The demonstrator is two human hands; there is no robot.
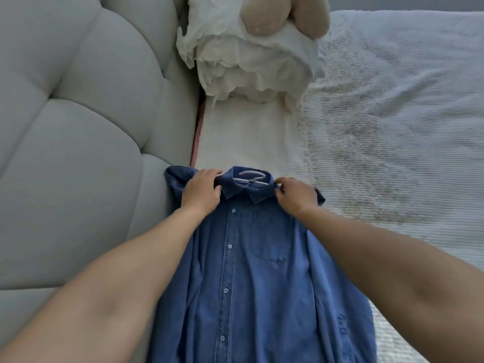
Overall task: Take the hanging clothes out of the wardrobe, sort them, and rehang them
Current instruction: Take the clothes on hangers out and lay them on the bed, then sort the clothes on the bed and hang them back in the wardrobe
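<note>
Hands, left hand [201,191] and right hand [294,196], pinch blue shirt [251,271] shoulders beside padded headboard [78,127].

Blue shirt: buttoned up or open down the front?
Buttoned. The blue shirt lies spread flat on the bed, placket closed along the visible buttons, hanger inside the collar.
</note>
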